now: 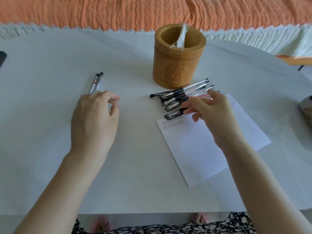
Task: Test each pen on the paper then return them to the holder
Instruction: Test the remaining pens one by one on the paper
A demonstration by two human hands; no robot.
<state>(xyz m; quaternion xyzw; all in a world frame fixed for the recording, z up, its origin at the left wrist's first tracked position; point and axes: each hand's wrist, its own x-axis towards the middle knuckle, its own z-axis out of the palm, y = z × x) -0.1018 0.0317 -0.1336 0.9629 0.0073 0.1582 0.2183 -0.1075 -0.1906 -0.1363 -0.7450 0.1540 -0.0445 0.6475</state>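
On the white counter (50,65), the bundle of pens (175,97) lies right of centre in the frame, just in front of the holder (177,68), with the black caps and clips pointing left. The right grip (214,115) reaches in from the lower right and covers the right-hand ends of these pens. Its fingers are spread wide and mostly straight over the clear barrels, and whether the fingertips press on them cannot be told. The paper (202,149) lies tilted under that grip, its upper left corner touching the nearest pen of the bundle. The left grip (94,115) hangs left of centre, well apart from the bundle, its fingers loosely curled with a gap between thumb and forefinger. A separate pair of pens (97,81) lies side by side, slanting toward the upper left; their lower ends are hidden behind this grip, so contact cannot be told. The holder, a carved bamboo cylinder at upper centre, bears a figure and columns of characters too small to read, and a clear plastic wrapper (179,39) leans inside it. The paper carries two short rows of small squarish characters near its upper left corner, not clear enough to read. The pair of pens shows small red labels, and one black pen has white print, both illegible.
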